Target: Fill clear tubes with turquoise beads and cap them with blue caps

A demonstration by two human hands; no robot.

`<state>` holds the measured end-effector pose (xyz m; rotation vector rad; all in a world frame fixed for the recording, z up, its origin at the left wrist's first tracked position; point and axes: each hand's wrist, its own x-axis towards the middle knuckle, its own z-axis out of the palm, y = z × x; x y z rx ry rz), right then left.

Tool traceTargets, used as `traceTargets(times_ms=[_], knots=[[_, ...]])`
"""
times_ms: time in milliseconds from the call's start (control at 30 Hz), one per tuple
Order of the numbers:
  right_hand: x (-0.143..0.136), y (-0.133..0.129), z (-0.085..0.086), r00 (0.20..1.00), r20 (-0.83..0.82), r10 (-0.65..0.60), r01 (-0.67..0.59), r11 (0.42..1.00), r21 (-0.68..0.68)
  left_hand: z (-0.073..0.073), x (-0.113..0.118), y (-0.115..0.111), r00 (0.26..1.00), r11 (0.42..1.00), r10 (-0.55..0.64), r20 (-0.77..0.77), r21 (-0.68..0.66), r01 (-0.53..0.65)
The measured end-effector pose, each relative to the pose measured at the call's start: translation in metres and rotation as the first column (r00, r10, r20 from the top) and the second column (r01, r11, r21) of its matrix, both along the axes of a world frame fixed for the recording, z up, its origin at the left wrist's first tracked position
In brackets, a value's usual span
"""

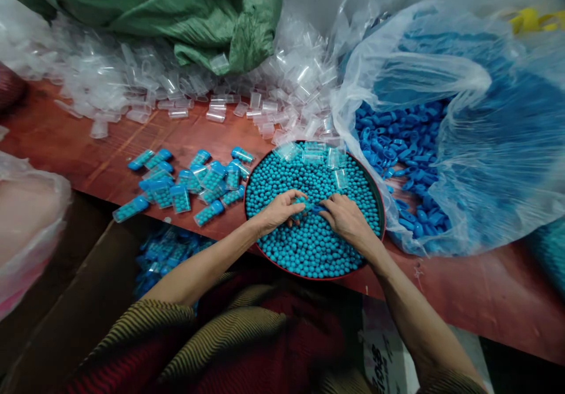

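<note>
A round tray with a red rim (pixel 382 217) holds a deep layer of turquoise balls (pixel 315 251). Over its middle, my left hand (pixel 282 209) has its fingers wrapped round a small clear container (pixel 300 201) with turquoise balls inside. Close beside it on the right, my right hand (pixel 345 216) pinches a blue cap (pixel 316 209) at the container's end. Several clear containers (pixel 339 178) lie on the balls at the tray's back. To the left, several filled, blue-capped containers (pixel 180 199) lie on the red table (pixel 110 153).
Clear containers (pixel 304 82) are heaped along the back, partly under a green cloth (pixel 220 17). On the right, a translucent bag (pixel 485 147) holds blue caps (pixel 415 147). More capped containers (pixel 165 256) lie below the table's front edge. A whitish bag (pixel 30 211) is at far left.
</note>
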<state>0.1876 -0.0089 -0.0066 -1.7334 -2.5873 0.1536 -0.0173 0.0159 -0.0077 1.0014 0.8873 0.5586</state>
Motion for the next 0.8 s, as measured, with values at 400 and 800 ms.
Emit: traceTargets(times_ms=[400,800], knots=[[-0.025,-0.009,0.019,0.705,-0.671,-0.229,0.14,0.973,-0.185,-0.003,0.006,-0.005,0.999,0.979,-0.009,-0.035,0.204,0.016],[-0.04,-0.024,0.012,0.541,-0.764,-0.351,0.302,0.929,-0.213,0.005,0.007,-0.011,0.999,0.985,0.016,0.037,0.169,-0.022]])
